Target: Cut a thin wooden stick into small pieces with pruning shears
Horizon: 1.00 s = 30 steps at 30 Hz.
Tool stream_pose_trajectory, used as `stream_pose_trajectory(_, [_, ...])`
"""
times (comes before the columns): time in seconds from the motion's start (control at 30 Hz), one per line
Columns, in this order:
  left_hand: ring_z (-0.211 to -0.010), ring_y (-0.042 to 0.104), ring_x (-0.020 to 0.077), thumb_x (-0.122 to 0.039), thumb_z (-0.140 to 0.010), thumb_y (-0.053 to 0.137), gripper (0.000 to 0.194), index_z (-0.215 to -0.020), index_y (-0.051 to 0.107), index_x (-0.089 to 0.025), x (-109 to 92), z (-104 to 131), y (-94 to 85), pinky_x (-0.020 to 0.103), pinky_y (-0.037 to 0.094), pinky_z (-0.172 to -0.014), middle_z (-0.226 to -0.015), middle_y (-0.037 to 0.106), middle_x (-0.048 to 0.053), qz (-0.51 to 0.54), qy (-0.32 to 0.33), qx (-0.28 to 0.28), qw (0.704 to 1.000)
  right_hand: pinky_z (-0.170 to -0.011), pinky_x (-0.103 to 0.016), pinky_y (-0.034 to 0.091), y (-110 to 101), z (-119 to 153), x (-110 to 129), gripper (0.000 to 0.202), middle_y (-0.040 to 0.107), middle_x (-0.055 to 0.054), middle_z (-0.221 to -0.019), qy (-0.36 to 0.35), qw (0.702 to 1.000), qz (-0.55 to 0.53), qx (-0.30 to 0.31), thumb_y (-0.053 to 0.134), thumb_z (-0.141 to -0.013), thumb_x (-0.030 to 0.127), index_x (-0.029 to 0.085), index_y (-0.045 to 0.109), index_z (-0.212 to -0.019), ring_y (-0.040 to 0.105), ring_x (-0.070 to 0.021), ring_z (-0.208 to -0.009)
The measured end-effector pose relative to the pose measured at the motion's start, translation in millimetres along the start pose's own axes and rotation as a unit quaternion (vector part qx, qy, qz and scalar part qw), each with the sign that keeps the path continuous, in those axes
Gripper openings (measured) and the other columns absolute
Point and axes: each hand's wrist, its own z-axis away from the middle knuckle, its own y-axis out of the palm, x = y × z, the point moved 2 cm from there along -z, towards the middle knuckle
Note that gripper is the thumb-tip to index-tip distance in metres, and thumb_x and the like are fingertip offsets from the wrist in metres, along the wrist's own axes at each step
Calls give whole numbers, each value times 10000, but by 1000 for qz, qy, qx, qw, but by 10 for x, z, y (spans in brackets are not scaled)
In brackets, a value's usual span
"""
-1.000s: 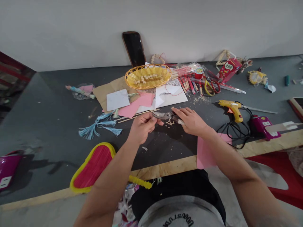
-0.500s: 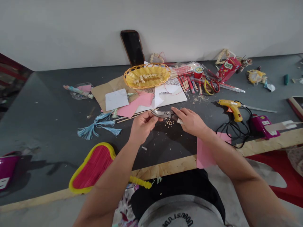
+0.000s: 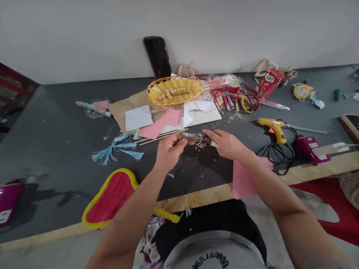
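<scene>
My right hand [image 3: 228, 145] is closed round the handles of a pair of pruning shears [image 3: 196, 136], whose metal jaws point left. At the jaws, the fingers of my left hand [image 3: 170, 149] are closed in a pinch. A thin wooden stick [image 3: 151, 141] runs from the left into these fingers; its far end is hidden by hand and blades. Beside it a second thin stick lies on the table. Small pale cut pieces [image 3: 200, 145] are scattered on the dark table just below the shears.
Behind my hands are a yellow basket [image 3: 157, 101] with small pale pieces, pink paper [image 3: 159, 125] and scissors [image 3: 247, 104]. A yellow glue gun [image 3: 276, 129] with its cord lies right. To the left are a blue tassel [image 3: 117, 147] and a red fan-like piece with yellow edging [image 3: 112, 198].
The blades of the pruning shears look slightly closer together and turned a little. Both hands stay in nearly the same place.
</scene>
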Motion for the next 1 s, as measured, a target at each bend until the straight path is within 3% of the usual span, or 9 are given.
stream_pose_trajectory(0.3, [-499, 475, 80, -358, -788, 749, 204, -795, 692, -163, -3, -40, 7, 216, 352, -493, -761, 747, 46, -14, 10, -65, 998, -874, -451, 500, 28, -17, 30, 753, 581, -168, -1285, 56, 998, 28, -32, 464, -811, 101, 190, 304, -1542, 591, -306, -1096])
stream_pose_trajectory(0.37, [-478, 449, 76, -372, -800, 739, 216, -785, 684, -164, -2, -33, 5, 217, 341, -481, -747, 746, 46, -8, 15, -63, 998, -875, -426, 507, 44, -14, 6, 656, 585, -159, -1276, 48, 997, -5, -60, 476, -829, 120, 191, 382, -1475, 591, -284, -1096])
stream_pose_trajectory(0.5, [-450, 407, 66, -390, -790, 751, 247, -745, 660, -165, -22, -18, 0, 218, 312, -457, -741, 751, 54, 22, 23, -63, 998, -908, -405, 502, 71, -12, -46, 264, 618, -136, -1245, 11, 995, -17, -99, 495, -893, 165, 199, 600, -1133, 589, -257, -1086])
stream_pose_trajectory(0.57, [-450, 410, 66, -385, -784, 758, 249, -732, 656, -164, -29, -15, 3, 218, 312, -455, -739, 750, 55, 26, 22, -56, 998, -927, -417, 488, 66, -12, -39, 232, 620, -144, -1281, -1, 995, 16, -94, 478, -907, 147, 190, 626, -1081, 581, -266, -1100])
stream_pose_trajectory(0.8, [-444, 419, 66, -394, -777, 787, 239, -769, 700, -172, -2, -27, -2, 213, 309, -449, -659, 710, 26, 35, 38, -64, 997, -883, -461, 459, -9, 3, 94, 369, 390, -150, -1593, 8, 992, 114, -53, 461, -911, 138, 165, 580, -1259, 517, -322, -1199])
stream_pose_trajectory(1.0, [-435, 422, 68, -437, -753, 815, 293, -760, 691, -171, 6, -27, -5, 216, 314, -437, -660, 716, 33, 46, 38, -62, 996, -926, -459, 428, 16, -7, 96, 380, 412, -137, -1579, 20, 994, 99, -50, 474, -911, 164, 189, 567, -1279, 488, -318, -1238])
